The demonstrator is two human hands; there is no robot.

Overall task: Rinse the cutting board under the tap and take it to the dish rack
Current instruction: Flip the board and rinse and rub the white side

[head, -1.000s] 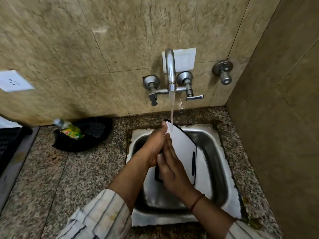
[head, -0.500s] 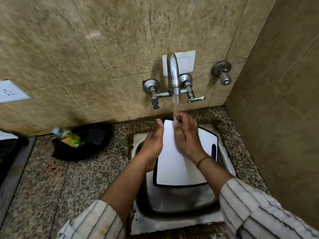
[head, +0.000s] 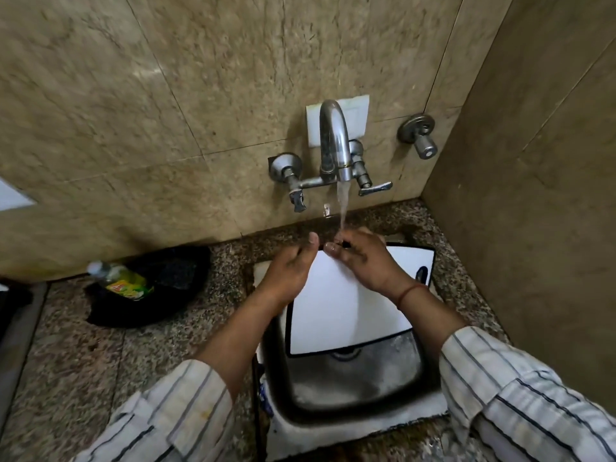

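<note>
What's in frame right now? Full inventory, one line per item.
cutting board: 1, white with black rim, flat over the sink under the stream
tap: 1, chrome, on the wall, water running
lever handles: 2, chrome, either side of the spout
separate valve: 1, chrome, on the wall at right
sink: 1, steel, set in the counter
counter: 1, speckled granite
black pan: 1, on the counter at left
bottle: 1, clear with green-yellow label, lying in the pan
left hand: 1, at the board's left edge
right hand: 1, on the board's top, under the water
</note>
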